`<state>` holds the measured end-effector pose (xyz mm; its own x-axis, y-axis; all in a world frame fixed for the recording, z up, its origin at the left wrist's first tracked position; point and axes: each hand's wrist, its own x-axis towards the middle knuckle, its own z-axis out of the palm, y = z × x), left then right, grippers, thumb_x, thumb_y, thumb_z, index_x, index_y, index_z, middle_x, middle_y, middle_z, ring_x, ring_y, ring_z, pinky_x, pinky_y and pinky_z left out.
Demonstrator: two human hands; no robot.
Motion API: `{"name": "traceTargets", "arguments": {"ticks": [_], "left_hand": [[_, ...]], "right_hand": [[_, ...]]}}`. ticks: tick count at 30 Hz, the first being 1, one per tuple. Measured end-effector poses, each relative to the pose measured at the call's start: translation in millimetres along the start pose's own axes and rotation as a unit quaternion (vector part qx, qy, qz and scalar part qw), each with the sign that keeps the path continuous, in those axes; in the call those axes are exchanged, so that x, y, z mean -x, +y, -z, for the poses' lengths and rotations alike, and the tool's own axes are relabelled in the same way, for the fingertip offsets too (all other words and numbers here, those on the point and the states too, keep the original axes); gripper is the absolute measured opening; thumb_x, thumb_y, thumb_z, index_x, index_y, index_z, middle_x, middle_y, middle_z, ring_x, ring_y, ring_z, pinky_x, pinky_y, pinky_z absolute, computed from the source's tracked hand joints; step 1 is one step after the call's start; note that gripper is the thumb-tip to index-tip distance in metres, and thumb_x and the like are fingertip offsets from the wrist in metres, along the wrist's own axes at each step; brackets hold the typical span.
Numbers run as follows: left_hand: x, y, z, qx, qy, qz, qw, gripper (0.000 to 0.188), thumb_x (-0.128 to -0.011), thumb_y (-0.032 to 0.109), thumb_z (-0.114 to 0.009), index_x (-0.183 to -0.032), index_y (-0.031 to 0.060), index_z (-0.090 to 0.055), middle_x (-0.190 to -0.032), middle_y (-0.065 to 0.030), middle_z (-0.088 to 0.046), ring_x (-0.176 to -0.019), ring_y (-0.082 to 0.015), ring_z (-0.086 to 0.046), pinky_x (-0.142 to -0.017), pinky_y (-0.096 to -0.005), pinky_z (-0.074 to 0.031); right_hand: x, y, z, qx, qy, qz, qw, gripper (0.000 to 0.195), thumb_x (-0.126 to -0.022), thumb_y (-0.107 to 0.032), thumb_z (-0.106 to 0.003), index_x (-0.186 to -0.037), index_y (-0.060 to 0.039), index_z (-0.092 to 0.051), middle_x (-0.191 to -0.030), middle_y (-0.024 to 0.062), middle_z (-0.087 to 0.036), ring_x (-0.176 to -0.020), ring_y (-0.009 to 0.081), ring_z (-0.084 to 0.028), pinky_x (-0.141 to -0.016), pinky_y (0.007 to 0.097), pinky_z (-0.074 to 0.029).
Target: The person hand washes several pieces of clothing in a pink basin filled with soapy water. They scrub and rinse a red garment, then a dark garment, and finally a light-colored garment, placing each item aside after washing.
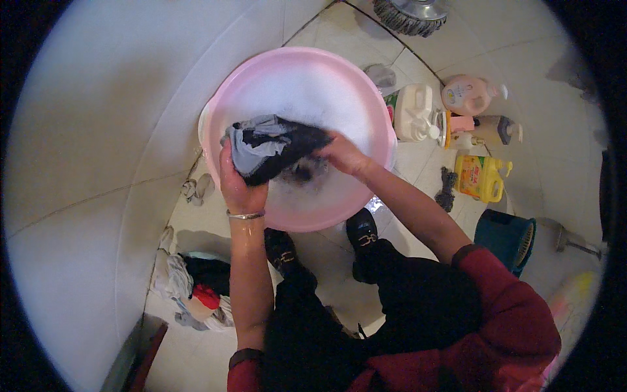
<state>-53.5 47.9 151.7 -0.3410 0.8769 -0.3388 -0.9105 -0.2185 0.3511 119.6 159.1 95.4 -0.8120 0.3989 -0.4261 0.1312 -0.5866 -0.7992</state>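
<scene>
A pink plastic basin (303, 223) full of white suds stands on the tiled floor before me. Above the suds, my left hand (242, 183) grips one end of a bunched black and grey cloth (274, 142), with a bangle on that wrist. The other end of the cloth, a dark part, is in my right hand (340, 154), whose fingertips are partly hidden by it. Just below the cloth, a dark patch shows among the suds, too blurred to name.
Right of the basin stand a white jug (414, 110), a pink bottle (465, 95), a yellow jug (480, 177) and a teal container (504, 240). A heap of clothes (205, 294) lies at lower left. Small cloths (198, 188) lie by the left wall.
</scene>
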Motion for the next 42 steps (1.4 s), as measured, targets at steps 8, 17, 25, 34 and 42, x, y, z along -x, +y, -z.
{"name": "traceTargets", "arguments": {"ticks": [8, 17, 25, 34, 42], "left_hand": [[-17, -45, 80, 0.094, -0.115, 0.237, 0.960, 0.033, -0.089, 0.034, -0.042, -0.105, 0.0065, -0.052, -0.093, -0.0074, -0.057, -0.083, -0.0191, -0.056, -0.075, -0.0344, -0.047], [7, -50, 41, -0.260, 0.112, 0.092, 0.955, 0.039, -0.089, 0.036, -0.037, -0.110, 0.0063, -0.051, -0.099, -0.0060, -0.057, -0.088, -0.0209, -0.057, -0.075, -0.0343, -0.048], [7, -34, 59, -0.079, 0.167, 0.109, 0.977, 0.031, -0.081, 0.023, -0.054, -0.109, 0.0086, -0.052, -0.101, -0.0058, -0.059, -0.094, -0.0216, -0.056, -0.081, -0.0345, -0.046], [6, -37, 69, -0.164, 0.172, 0.074, 0.968, 0.029, -0.082, 0.022, -0.055, -0.106, 0.0058, -0.053, -0.103, -0.0070, -0.058, -0.094, -0.0217, -0.056, -0.078, -0.0331, -0.047], [14, -47, 39, -0.742, -0.081, -0.115, 0.655, 0.031, -0.079, 0.029, -0.059, -0.099, 0.0056, -0.058, -0.103, -0.0163, -0.055, -0.092, -0.0282, -0.054, -0.078, -0.0350, -0.044]], "right_hand": [[13, -13, -102, 0.522, 0.029, 0.276, 0.806, 0.038, -0.059, -0.030, -0.071, -0.082, -0.0066, -0.052, -0.085, 0.0137, -0.056, -0.079, 0.0340, -0.054, -0.069, 0.0392, -0.044], [-10, -15, -15, 0.338, 0.237, 0.034, 0.910, 0.040, -0.069, -0.033, -0.057, -0.093, -0.0011, -0.058, -0.084, 0.0182, -0.061, -0.078, 0.0302, -0.058, -0.071, 0.0369, -0.045], [78, -79, 15, 0.674, 0.275, 0.252, 0.638, 0.031, -0.069, -0.013, -0.063, -0.099, -0.0058, -0.054, -0.097, 0.0106, -0.058, -0.091, 0.0291, -0.054, -0.080, 0.0378, -0.043], [119, -96, 96, 0.754, 0.239, 0.069, 0.607, 0.032, -0.084, -0.029, -0.051, -0.068, -0.0026, -0.059, -0.069, 0.0162, -0.056, -0.067, 0.0327, -0.055, -0.063, 0.0416, -0.044], [114, -106, 106, 0.701, 0.250, -0.027, 0.667, 0.045, -0.085, -0.039, -0.046, -0.061, -0.0018, -0.055, -0.067, 0.0180, -0.057, -0.063, 0.0355, -0.055, -0.060, 0.0430, -0.043]]}}
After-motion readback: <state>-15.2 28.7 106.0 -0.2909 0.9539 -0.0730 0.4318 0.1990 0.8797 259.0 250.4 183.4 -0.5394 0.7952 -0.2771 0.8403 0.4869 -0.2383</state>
